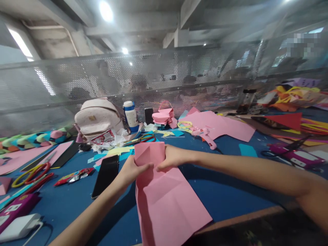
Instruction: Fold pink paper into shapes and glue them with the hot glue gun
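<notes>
**Folding the pink sheet: keep the crease square**

While both hands meet at the far part of the pink paper (164, 201), the sheet lies on the blue table (230, 194), its near end reaching the table edge. The left hand (133, 171) pinches the sheet's left side, thumb on top. The right hand (173, 158) grips just beside it, fingers curled over the raised far flap. That flap stands up and shows old crease lines running across and diagonally.

Judgement: a fold is being set at the far end. To do it well, line the flap up with the existing creases first, hold one side down, then run a thumb outward along the fold. The sheet overhangs slightly, so it may slide; pressing it flat on the table would help.

Nearby: a black phone (106, 175) just left of the left hand, red-handled scissors (34, 174) further left, a pale backpack (98, 118) and a bottle (130, 115) behind.
</notes>
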A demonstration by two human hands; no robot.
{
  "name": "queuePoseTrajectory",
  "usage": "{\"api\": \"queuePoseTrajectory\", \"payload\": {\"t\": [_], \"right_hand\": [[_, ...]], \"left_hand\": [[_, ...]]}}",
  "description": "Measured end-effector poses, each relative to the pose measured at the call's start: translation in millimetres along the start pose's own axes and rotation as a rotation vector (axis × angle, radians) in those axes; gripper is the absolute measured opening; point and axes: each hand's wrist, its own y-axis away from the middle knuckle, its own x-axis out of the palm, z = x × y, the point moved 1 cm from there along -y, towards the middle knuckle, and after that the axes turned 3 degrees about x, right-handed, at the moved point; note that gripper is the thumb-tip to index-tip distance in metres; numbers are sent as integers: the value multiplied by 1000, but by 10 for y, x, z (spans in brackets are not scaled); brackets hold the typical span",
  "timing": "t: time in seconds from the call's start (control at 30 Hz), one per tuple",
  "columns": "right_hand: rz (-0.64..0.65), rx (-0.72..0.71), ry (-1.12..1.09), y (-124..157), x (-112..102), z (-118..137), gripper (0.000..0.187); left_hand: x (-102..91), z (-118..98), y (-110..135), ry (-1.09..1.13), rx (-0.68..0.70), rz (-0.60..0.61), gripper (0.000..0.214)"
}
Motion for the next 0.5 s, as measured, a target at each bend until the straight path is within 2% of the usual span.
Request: {"api": "queuePoseTrajectory", "payload": {"t": [0.1, 0.27, 0.4, 0.5], "right_hand": [[-106, -4, 2, -33, -72, -40, 27], [-485, 26, 27, 22, -232, -142, 31], [-693, 89, 67, 140, -299, -298, 44], [-787, 121, 75, 202, -359, -429, 44]], "left_hand": [[-17, -61, 21, 254, -45, -7, 35], [-50, -63, 4, 647, -110, -74, 42], [-46, 34, -48, 793, -144, 18, 51], [14, 113, -57, 769, -146, -32, 58]]}}
